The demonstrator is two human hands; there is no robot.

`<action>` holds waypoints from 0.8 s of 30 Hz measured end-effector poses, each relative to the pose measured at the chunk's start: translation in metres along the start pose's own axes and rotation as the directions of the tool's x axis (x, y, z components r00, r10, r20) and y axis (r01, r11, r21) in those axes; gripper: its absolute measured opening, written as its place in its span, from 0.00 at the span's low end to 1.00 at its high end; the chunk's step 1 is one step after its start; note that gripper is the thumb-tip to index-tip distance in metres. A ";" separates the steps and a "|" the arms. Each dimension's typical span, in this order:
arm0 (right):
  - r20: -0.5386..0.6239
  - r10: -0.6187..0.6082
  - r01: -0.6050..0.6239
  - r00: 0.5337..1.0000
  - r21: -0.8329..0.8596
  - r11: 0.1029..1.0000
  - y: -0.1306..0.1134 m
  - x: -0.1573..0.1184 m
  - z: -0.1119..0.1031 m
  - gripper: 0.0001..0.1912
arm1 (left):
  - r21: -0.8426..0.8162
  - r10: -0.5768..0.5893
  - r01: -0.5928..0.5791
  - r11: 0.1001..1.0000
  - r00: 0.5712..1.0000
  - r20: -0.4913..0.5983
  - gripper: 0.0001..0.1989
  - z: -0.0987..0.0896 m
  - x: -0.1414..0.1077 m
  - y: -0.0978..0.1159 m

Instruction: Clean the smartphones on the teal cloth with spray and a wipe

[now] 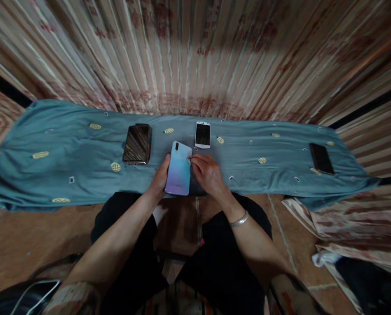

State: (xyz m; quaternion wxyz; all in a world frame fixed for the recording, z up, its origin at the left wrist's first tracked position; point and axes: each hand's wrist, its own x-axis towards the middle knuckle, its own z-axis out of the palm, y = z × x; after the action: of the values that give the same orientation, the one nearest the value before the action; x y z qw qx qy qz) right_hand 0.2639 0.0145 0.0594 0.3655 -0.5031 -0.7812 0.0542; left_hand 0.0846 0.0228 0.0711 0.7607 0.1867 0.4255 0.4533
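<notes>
A blue-to-purple smartphone [179, 170] is tilted up near the front edge of the cloth, its back with the camera strip facing me. My left hand [161, 177] grips it along its left side. At the phone's upper right edge, my right hand [207, 171] is closed with thumb and fingers pinched together. Whatever sits in that pinch is too small to make out. Just beyond the phone lies a white smartphone [202, 134], its dark screen up. To the left rests a dark, glossy rectangular item [137, 144], which reflects the curtain.
A teal cloth with yellow pineapple prints [241, 175] covers the long narrow surface. Far right on it lies a black phone-like slab [321, 158]. A pleated, patterned curtain [195, 65] hangs close behind. My knees are under the front edge, above a tiled floor [280, 227].
</notes>
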 end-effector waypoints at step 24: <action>0.008 -0.016 0.016 1.000 0.025 1.000 -0.007 -0.004 0.001 0.14 | 0.016 0.045 -0.044 0.999 0.997 -0.061 0.20 0.005 -0.002 0.001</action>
State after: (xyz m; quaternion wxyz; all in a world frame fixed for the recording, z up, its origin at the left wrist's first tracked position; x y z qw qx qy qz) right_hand 0.2583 0.0080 0.0598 0.3690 -0.4920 -0.7861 0.0629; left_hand 0.0877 0.0220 0.0757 0.7356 0.1879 0.4476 0.4724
